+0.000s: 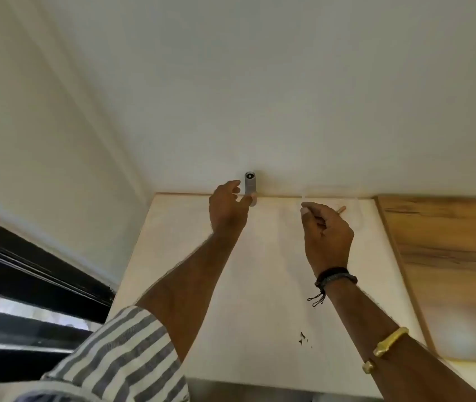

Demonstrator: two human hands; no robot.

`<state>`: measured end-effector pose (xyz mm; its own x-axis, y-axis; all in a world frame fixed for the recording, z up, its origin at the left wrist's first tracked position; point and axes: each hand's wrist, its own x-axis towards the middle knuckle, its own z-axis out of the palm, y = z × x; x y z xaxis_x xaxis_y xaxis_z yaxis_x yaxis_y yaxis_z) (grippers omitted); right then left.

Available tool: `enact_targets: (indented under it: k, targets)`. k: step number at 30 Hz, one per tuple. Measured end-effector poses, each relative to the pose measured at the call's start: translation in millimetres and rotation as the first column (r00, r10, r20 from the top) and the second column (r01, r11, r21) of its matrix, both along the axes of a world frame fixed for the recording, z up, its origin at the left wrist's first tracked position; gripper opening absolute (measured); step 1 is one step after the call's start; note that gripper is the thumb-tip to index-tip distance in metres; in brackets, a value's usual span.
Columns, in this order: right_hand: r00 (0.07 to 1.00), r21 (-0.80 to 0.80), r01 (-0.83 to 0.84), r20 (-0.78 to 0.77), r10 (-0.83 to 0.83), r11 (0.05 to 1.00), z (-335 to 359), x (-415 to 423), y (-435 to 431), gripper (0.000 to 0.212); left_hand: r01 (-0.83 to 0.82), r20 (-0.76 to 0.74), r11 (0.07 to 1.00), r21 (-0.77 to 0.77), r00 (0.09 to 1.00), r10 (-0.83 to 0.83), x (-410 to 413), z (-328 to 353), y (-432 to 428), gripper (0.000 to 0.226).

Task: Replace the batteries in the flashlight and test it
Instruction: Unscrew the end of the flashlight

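Flashlight (250, 185), one; left hand (228, 208), right hand (327, 229), two.

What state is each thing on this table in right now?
Flashlight: upright at the far edge of the table, against the wall; lit or not, cannot tell.
Left hand: thumb on the flashlight's base; grip unclear.
Right hand: fingers curled; contents unclear.
Tan piece: pokes out past the right hand; held or lying, cannot tell.

The flashlight (250, 185) stands at the table's (260, 285) far edge, by the wall (260, 97).
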<state>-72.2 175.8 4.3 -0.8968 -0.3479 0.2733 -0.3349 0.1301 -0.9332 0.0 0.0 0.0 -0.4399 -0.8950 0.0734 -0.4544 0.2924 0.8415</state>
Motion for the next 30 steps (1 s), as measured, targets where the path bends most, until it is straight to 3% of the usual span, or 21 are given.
enact_targets:
  k: [12, 21, 30]
  targets:
    - [0.999, 0.003, 0.012, 0.049, -0.013, 1.000, -22.8, -9.1, -16.4, 0.014, 0.026, 0.038, 1.000, 0.006, 0.999, -0.026, -24.5, -19.8, -9.0, 0.021]
    - [0.995, -0.008, 0.019, 0.095, -0.019, 1.000, 1.9, 22.2, 14.4, 0.017, 0.135, 0.038, 0.991, -0.014, 0.990, -0.134, 41.4, -13.2, 57.1, 0.035]
    - [0.982, -0.016, -0.060, 0.181, 0.062, 0.998, 8.4, 80.9, 73.6, 0.015, 0.306, -0.102, 0.949, -0.072, 0.944, -0.313, 117.4, 4.9, 147.6, 0.008]
